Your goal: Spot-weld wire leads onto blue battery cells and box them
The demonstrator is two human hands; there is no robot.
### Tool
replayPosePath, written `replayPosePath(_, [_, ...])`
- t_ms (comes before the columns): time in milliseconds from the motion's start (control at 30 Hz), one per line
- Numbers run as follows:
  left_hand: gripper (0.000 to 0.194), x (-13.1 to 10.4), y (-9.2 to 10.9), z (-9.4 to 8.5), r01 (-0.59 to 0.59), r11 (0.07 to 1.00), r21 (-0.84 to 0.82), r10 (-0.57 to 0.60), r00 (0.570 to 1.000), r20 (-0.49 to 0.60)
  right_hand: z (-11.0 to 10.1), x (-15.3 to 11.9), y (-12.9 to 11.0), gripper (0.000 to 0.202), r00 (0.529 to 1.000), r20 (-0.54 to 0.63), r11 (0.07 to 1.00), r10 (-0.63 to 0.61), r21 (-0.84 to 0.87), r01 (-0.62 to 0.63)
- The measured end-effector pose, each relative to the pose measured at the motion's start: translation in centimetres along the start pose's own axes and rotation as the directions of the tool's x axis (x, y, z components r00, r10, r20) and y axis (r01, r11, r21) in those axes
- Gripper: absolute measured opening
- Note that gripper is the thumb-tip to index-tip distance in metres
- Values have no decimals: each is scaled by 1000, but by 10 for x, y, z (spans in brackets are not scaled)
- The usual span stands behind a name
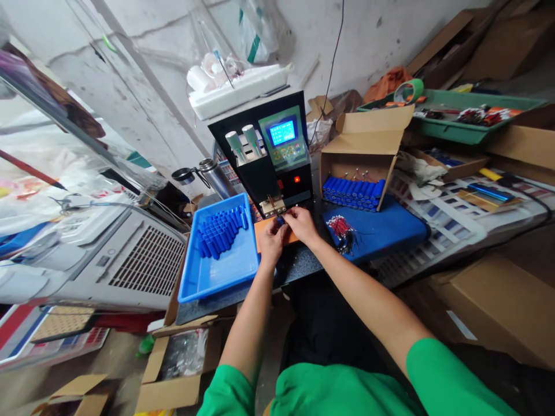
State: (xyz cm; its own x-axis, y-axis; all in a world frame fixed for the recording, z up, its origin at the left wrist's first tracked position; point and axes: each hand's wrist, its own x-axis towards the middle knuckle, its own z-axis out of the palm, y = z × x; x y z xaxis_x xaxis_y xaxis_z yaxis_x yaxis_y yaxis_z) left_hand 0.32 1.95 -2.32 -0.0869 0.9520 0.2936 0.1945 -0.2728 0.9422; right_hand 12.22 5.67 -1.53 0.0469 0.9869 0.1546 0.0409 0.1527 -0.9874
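Under the electrodes of a black spot welder (289, 184), my left hand (272, 238) is closed on a small blue battery cell (281, 221). My right hand (302, 224) pinches close beside the cell, its fingertips almost meeting the left ones. A tiny white tip shows above the right fingers; what they hold is too small to make out. To the left stands a blue tray (217, 283) with rows of blue cells (220, 232). Wire leads (341, 230) with white and red ends lie in a bundle right of my right hand.
A cardboard box (359, 144) at the right holds blue cells with wires attached. A steel flask (217, 178) stands behind the tray. An orange pad (261, 230) lies beneath my hands. Further right is a green tray (472, 130) of parts. Open cartons (171, 396) sit on the floor.
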Motion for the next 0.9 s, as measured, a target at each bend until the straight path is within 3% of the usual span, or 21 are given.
replayPosePath(300, [44,-1,2,1,-22,999,-42,23,1000,12,0,-5,-10,15,1000,5,999,-12,-42,12])
replayPosePath(900, [43,-2,4,2,-7,1000,0,7,1000,-4,-1,-7,-9,13,1000,10,999,-25,-33,26])
